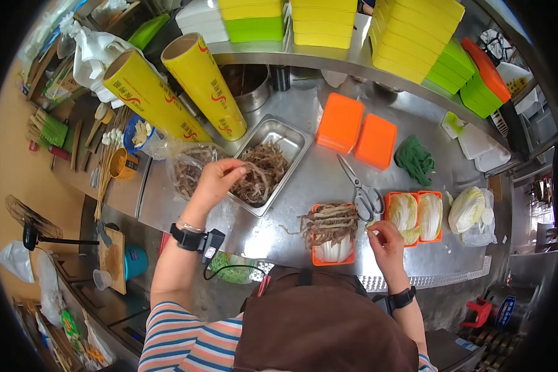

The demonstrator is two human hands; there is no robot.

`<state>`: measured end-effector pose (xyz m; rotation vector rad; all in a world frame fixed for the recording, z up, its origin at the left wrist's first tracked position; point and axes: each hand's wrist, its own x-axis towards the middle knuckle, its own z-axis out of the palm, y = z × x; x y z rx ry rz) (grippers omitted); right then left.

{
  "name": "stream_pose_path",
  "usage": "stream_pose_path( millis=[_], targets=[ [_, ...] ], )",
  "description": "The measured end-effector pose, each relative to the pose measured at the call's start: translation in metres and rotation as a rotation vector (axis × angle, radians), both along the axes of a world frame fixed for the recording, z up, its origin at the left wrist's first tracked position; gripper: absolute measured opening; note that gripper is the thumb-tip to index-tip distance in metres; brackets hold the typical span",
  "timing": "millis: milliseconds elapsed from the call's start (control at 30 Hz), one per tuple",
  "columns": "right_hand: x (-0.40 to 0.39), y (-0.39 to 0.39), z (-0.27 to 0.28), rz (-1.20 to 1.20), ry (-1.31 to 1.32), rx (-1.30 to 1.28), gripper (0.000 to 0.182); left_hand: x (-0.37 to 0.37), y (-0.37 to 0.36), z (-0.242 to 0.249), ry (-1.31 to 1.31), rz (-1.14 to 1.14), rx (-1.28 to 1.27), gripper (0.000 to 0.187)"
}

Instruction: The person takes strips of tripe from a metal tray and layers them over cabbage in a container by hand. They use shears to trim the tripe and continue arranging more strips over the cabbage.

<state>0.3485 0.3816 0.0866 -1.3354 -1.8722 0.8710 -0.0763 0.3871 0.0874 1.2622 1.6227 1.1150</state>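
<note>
My left hand [216, 183] is closed in a pinch over the near-left side of a steel pan [301, 137], on a brown stringy strip [254, 173]. More brown strips [268, 158] are heaped in the pan. My right hand [387, 248] is pinched just right of an orange tray [333, 261]; what its fingertips hold, if anything, I cannot make out. That tray holds white cabbage [336, 249] with a row of brown strips [330, 223] on top, overhanging on the left. Scissors [361, 192] lie beyond my right hand, blades pointing away.
Right of my right hand are two orange trays of cabbage [403, 212] and a bagged cabbage [468, 209]. Beyond them lie a green cloth bundle [415, 160] and stacked orange trays [341, 121]. Yellow film rolls [204, 84] stand behind the pan. A plastic bag [189, 164] adjoins it.
</note>
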Motion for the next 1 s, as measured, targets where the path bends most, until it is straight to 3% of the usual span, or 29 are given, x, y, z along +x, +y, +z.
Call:
stream_pose_path(
  millis=[233, 333, 433, 500, 533, 633, 700, 900, 1000],
  targets=[
    [-0.055, 0.036, 0.035, 0.239, 0.095, -0.005, 0.009, 0.006, 0.000, 0.104, 0.244, -0.112, 0.182, 0.016],
    [-0.097, 0.044, 0.046, 0.331, 0.335, -0.075, 0.016, 0.022, -0.003, 0.132, 0.167, -0.114, 0.147, 0.017],
    [-0.135, 0.047, 0.059, 0.337, 0.372, -0.005, 0.025, 0.041, -0.006, 0.142, 0.105, -0.157, 0.143, 0.017],
    [-0.148, 0.048, 0.060, 0.228, 0.298, 0.430, 0.033, 0.058, -0.008, 0.140, 0.039, -0.196, 0.155, 0.017],
    [-0.149, 0.045, 0.058, 0.219, 0.285, 0.431, 0.033, 0.067, -0.009, 0.137, -0.003, -0.224, 0.149, 0.018],
    [-0.139, 0.033, 0.044, 0.234, 0.326, 0.227, 0.032, 0.089, -0.017, 0.128, -0.089, -0.260, 0.153, 0.017],
    [-0.118, 0.025, 0.034, 0.309, 0.450, -0.147, 0.028, 0.091, -0.022, 0.117, -0.067, -0.281, 0.113, 0.017],
    [-0.056, 0.009, 0.023, 0.254, 0.485, -0.294, 0.013, 0.103, -0.042, 0.076, -0.064, -0.289, 0.028, 0.018],
    [-0.026, 0.001, 0.018, 0.241, 0.247, -0.111, 0.013, 0.119, -0.053, 0.050, 0.231, -0.364, 0.199, 0.021]
  ],
)
